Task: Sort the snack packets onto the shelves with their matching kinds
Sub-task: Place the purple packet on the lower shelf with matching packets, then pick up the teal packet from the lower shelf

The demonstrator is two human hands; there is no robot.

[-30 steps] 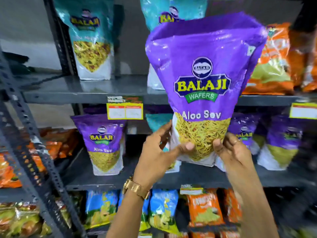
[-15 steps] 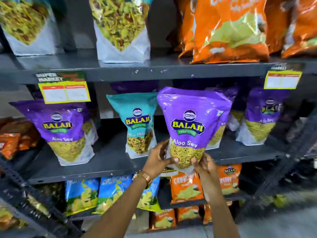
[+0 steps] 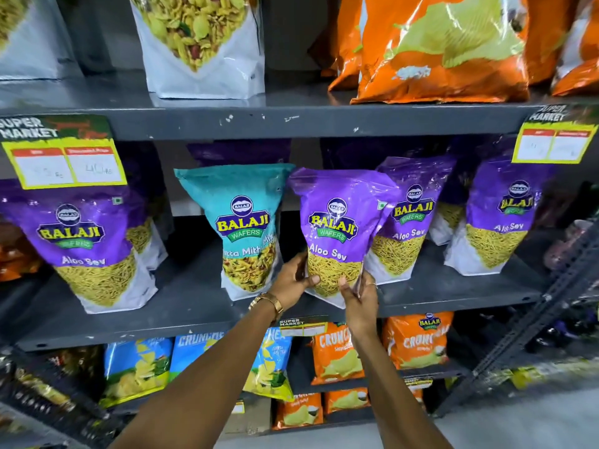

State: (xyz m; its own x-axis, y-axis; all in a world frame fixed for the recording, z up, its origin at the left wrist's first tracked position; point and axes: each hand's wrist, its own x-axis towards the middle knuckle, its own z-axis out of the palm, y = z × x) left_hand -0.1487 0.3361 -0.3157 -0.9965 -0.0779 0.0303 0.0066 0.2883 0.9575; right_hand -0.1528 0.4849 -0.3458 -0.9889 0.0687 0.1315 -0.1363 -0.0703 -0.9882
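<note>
Left hand grips the lower left corner of a purple Aloo Sev packet, thumb across the front and fingers wrapped behind; right hand pinches the lower right corner the same way, thumb forward. Packet is upright, tilted slightly, its base at or just above the front of the middle shelf; contact with the shelf cannot be confirmed, as the hands cover the bottom edge. It sits between a teal mixture packet on its left and another purple Aloo Sev packet on its right, overlapping that one's left edge. Further purple packets stand at far left and far right, so this row is mostly one kind. Judgement: placement of this packet is nearly complete, only the release is left. Remaining work: the teal packet looks out of place among the purple ones; matching white-bottomed mixture packets stand on the shelf above, beside orange chip bags. Lower shelves hold blue and orange crisp packets, apparently grouped already.
</note>
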